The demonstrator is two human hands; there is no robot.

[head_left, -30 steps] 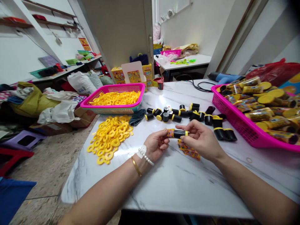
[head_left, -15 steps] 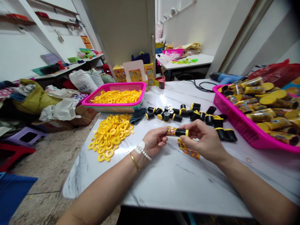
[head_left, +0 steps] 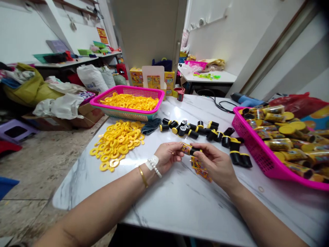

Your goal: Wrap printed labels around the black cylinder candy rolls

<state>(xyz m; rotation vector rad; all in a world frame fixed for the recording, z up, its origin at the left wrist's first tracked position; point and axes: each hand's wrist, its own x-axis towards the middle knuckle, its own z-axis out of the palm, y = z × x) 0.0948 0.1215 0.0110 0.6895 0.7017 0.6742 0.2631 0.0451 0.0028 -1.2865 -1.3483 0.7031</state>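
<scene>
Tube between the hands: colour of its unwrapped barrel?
Black. The tube shows best in the head view.

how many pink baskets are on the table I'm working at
2: the left basket, with yellow rings inside, and the right basket, filled with tubes. Another could be hidden underneath.

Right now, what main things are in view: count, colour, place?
held tube: one, black and yellow, foreground
loose tubes: many, black and yellow, centre
printed wraps: several, multicoloured, near held tube
rings: many, yellow, left
left basket: one, pink, beyond loose rings
right basket: one, pink, right edge
cloth: one, dark, beside rings
tool: one, blue, beyond right basket
boxes: several, yellow, background
left hand: one, held tube's left end
right hand: one, held tube's right end
</scene>
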